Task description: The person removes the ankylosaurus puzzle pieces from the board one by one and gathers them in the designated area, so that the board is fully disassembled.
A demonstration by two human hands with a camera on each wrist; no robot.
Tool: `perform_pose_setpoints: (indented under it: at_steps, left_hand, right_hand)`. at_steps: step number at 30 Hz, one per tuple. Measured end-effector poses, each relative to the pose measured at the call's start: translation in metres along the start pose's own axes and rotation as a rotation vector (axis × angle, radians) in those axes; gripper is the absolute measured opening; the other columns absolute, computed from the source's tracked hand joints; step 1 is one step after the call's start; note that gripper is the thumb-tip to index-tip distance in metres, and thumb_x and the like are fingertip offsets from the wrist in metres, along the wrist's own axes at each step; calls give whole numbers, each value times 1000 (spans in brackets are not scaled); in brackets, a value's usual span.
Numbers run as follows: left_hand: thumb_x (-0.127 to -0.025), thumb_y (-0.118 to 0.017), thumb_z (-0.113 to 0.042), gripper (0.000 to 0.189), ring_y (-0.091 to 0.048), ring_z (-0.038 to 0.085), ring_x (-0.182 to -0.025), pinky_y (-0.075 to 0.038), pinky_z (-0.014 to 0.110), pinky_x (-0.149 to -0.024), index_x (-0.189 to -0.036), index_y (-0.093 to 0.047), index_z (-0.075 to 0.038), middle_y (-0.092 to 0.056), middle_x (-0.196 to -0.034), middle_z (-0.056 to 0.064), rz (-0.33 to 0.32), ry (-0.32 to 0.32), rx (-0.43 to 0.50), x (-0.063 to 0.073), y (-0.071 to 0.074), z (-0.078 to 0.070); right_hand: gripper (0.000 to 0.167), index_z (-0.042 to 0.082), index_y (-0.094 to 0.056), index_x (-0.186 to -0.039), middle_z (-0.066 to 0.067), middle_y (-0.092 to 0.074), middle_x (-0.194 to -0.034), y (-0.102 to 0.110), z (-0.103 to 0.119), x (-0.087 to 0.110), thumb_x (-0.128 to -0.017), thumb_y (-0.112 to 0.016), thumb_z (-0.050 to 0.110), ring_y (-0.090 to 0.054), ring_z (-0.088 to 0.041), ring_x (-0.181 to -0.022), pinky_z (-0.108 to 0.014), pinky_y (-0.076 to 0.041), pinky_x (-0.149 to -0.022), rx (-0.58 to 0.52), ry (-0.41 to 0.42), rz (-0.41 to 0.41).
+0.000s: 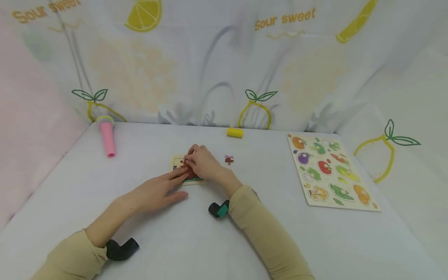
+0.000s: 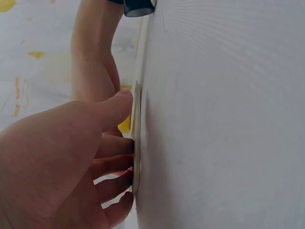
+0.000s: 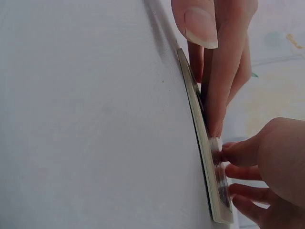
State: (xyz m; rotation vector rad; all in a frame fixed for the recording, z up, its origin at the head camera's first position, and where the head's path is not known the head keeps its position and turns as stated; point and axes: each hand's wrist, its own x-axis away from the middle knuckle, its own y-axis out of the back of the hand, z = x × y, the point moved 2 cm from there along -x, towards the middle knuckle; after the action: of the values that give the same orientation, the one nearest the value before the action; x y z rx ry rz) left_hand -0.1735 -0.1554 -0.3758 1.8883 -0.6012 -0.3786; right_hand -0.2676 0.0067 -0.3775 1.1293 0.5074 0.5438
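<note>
Much of the flat wooden picture-puzzle board with a pale yellow border is hidden under the two hands, its far right part above all, so the whole picture cannot be read. It lies flat at the middle of the white cloth-covered counter; its near edge runs left to right, rising slightly to the right, and a green strip of the picture lies along that near side. Which side is longer is hard to tell, and both wrist views show it nearly edge-on. The left hand rests its fingertips on the board, its grip loose with the fingers extended. The right hand is over the board, its grip pinching a thin dark puzzle piece, seen edge-on with its face unreadable. Just right of the board lies a small brown-and-purple puzzle piece, too small to make out. Farther out stand a pink toy microphone at far left, a yellow cylinder at the far side and a cream vegetable peg board at right. Behind hangs a white lemon-printed curtain, with pale pink cloth at left.
</note>
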Motion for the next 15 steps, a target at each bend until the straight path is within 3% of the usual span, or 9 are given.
perform_pose_setpoints:
  at_steps: [4,15]
  left_hand:
    - [-101,-55,-48,68,-36,36,-145,-37,55,-113,-152,-41,-6,-34,-160,17,9,4,4,0,1,0]
    - [-101,-53,-50,67,-38,38,-144,-38,56,-111,-152,-42,-7,-35,-159,18,20,16,1,1,2,1]
  right_hand:
    - [28,15,-72,-124,-6,-57,-123,-3,3,1,-104,-54,21,-50,-24,-109,-32,-46,-94,53,12,27]
    - [26,14,-73,-123,-7,-57,-120,-2,4,2,-102,-60,20,-48,-22,-108,-31,-46,-93,42,22,-12]
